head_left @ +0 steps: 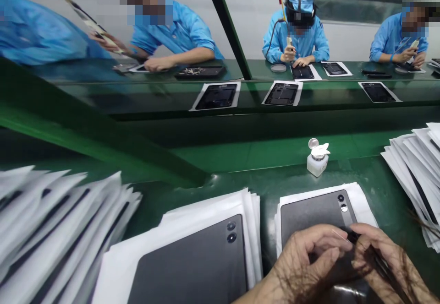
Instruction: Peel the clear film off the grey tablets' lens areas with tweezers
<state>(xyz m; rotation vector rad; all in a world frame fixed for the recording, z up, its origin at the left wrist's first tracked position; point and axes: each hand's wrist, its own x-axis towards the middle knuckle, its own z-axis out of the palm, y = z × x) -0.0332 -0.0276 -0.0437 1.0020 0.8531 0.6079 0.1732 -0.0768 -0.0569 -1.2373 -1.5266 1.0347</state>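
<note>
A dark grey tablet back cover (pixel 314 210) with two camera holes lies on a stack of white sheets in front of me. My left hand (pixel 309 258) rests on its lower part with fingers curled in a pinch on something small I cannot make out. My right hand (pixel 381 258) is closed on black tweezers (pixel 354 237), whose tip meets my left fingertips over the cover. A second grey cover (pixel 192 263) lies to the left on its own stack of sheets.
A small white bottle (pixel 317 160) stands behind the cover. Fanned stacks of white sheets lie at the left (pixel 51 230) and right (pixel 415 171). Beyond a green conveyor (pixel 154 98) with tablet trays, several workers in blue sit at the far bench.
</note>
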